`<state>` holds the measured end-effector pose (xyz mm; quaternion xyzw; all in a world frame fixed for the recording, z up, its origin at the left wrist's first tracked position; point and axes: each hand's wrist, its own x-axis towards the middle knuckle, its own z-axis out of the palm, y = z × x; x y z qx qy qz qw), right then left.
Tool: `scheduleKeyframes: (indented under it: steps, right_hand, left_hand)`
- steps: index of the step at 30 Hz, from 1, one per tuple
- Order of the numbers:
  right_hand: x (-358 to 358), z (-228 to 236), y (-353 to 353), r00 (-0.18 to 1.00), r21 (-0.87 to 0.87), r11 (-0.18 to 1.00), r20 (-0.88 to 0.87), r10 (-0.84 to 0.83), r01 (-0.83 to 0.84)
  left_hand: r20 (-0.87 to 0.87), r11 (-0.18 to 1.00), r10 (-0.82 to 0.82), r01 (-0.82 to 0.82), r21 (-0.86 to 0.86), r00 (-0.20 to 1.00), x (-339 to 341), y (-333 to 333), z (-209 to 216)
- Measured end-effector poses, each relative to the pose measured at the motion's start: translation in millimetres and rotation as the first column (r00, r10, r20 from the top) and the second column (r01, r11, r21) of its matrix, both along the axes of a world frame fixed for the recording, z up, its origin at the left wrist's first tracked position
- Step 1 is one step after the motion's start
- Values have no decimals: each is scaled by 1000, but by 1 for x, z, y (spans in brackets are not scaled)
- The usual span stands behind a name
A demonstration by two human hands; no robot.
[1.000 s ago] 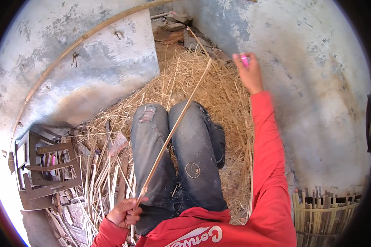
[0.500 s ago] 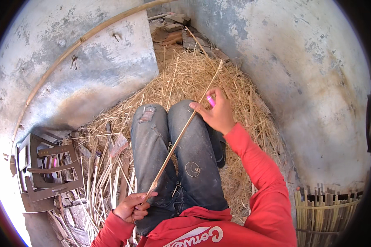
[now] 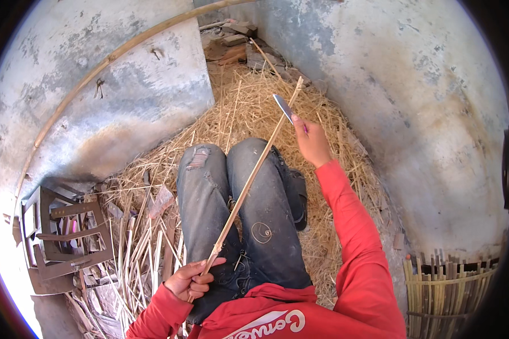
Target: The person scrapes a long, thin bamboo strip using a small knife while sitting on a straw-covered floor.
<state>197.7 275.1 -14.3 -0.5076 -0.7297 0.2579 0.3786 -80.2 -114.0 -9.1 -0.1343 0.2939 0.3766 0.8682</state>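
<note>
A long, pale bamboo strip (image 3: 253,179) runs slantwise over my thighs, its far end out past my knees. My left hand (image 3: 189,279) grips it near its lower end, just below a rough node, with fingers wrapped round it. Closed around the handle of a knife (image 3: 283,107) is my right hand (image 3: 313,142). The grey blade points up and to the left and crosses the strip near its far end. Only a bit of purple handle shows between the fingers. Whether the blade touches the strip, I cannot tell.
Straw-like shavings (image 3: 260,93) cover the floor ahead. Split strips (image 3: 144,265) lie at my left beside a brown wooden frame (image 3: 73,263). A bundle of bamboo sticks (image 3: 447,294) stands at lower right. A long pole (image 3: 110,58) leans by the left wall; stones (image 3: 237,34) lie beyond.
My right hand has turned and moved slightly right, off the strip, bringing the knife blade into view across it. My left hand has risen slightly with the strip still in it.
</note>
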Motion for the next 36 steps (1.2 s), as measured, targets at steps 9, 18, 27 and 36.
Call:
scheduleKeyframes:
  steps: [9, 18, 27, 36]
  right_hand:
    - [-7, -10, -28, 986, -147, 982, 93, 136, -121]
    - [-7, 6, -115, 925, -160, 916, 44, 378, -367]
    - [9, 36, -120, 801, -343, 787, 138, 583, -514]
    - [19, 30, -91, 885, -322, 828, -85, 457, -459]
  left_hand:
    - [-66, 996, -60, 65, 68, 996, -2, 2, -8]
    - [-3, 992, -37, 37, 118, 999, 9, 43, 2]
    - [-85, 986, -66, 78, 144, 994, 16, 41, 2]
    - [-130, 985, -77, 95, 143, 988, 24, 37, 2]
